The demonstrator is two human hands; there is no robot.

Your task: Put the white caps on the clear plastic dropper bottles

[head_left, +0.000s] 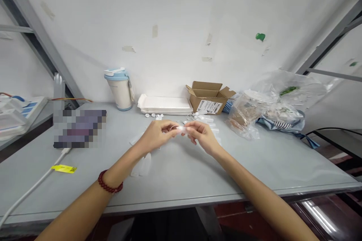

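Over the middle of the grey table (181, 173) my left hand (156, 135) and my right hand (201, 134) meet fingertip to fingertip. Both pinch one small white plastic piece (181, 129) between them, too small to name. A red bead bracelet sits on my left wrist. Two clear little bottles (142, 165) lie on the table just under my left forearm. Several small white caps and clear bottles (204, 119) are scattered behind my hands.
A white and blue lidded cup (121, 88) stands at the back left, beside a flat white tray (165, 104). An open cardboard box (209, 97) and crumpled clear plastic bags (263, 109) sit to the right. A white cable with a yellow tag (63, 168) lies left.
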